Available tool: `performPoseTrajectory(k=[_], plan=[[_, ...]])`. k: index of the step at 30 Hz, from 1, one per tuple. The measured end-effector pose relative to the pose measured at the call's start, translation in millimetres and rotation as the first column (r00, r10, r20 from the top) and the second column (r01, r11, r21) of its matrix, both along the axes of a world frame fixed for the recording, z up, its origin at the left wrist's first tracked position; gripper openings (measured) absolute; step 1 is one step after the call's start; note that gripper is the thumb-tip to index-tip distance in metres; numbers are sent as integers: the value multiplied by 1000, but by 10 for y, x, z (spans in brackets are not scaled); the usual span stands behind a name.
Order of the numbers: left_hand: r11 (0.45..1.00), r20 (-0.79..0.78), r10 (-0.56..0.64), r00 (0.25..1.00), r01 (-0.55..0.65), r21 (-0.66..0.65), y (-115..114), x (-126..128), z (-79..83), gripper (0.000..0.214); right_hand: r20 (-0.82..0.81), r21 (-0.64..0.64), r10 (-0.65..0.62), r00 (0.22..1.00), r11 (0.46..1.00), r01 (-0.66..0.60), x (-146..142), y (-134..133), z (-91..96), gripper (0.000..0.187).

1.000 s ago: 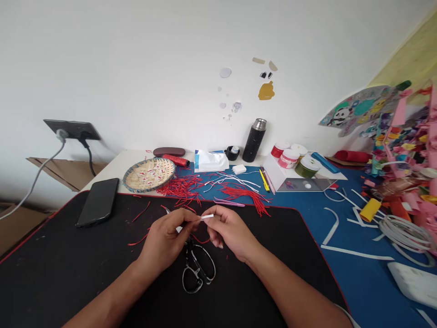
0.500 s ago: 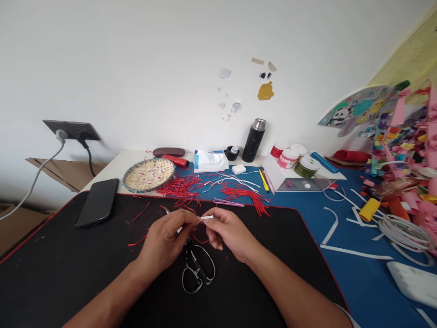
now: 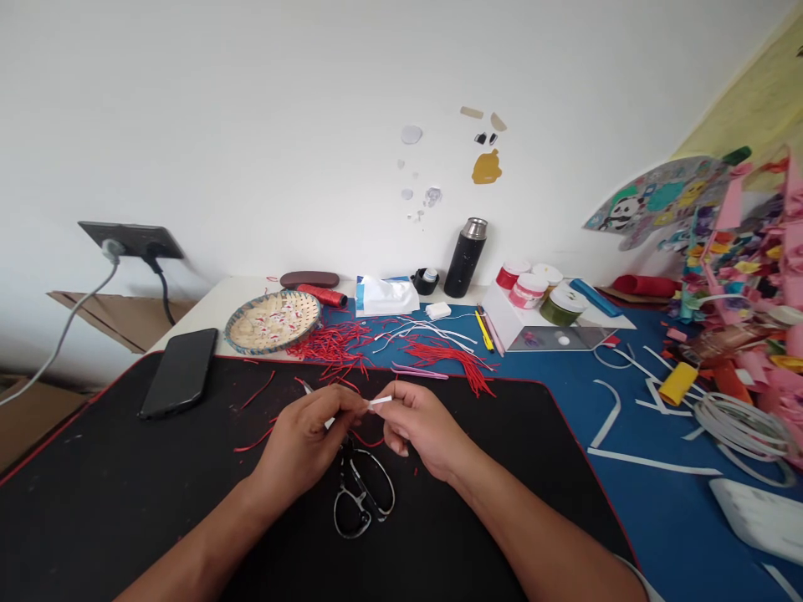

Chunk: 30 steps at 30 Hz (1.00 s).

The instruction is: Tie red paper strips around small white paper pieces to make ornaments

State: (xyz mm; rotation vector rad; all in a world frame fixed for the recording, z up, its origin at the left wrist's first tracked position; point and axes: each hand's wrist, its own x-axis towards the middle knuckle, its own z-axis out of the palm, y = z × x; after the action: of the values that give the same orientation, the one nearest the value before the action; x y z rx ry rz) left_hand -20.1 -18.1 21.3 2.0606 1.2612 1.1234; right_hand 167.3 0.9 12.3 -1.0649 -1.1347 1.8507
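Just below frame centre, my left hand (image 3: 307,431) and right hand (image 3: 430,426) pinched a white strip (image 3: 381,401), probably to steady it; scissors (image 3: 366,491) sat lower, handy I guess.

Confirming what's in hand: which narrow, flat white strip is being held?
The narrow white strip between the left hand and right hand, above the red-edged black mat; the other white strips lie loose on the blue surface to the right.

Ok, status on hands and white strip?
Left hand pinching white strip. Right hand touching it. Scissors on the black mat below, partly hidden by left hand.
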Motion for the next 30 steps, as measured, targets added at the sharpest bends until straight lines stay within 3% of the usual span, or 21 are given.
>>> performPoseTrajectory(k=[5, 9, 13, 21, 30], plan=[[987, 79, 54, 995, -41, -154, 6, 23, 3, 14, 1, 12, -13, 1000, 1000, 13, -17, -1, -25, 24], [944, 258, 130, 957, -40, -327, 14, 37, 11, 14, -25, 37, -8, 1000, 999, 9, -6, 6, -16, 24], [894, 398, 212, 892, -13, -447, 41, 26, -11, 19, 70, 157, 36, 997, 987, -46, 25, 6, 7, 26], [811, 512, 241, 825, 119, -573, 91, -5, -73, 23, 302, 402, -69, 951, 914, -62, 30, -36, -40, 15], [733, 631, 327, 704, 233, -639, 136, 21, -131, 26, 395, 515, -163, 904, 854, -70, 36, -43, -48, 12]])
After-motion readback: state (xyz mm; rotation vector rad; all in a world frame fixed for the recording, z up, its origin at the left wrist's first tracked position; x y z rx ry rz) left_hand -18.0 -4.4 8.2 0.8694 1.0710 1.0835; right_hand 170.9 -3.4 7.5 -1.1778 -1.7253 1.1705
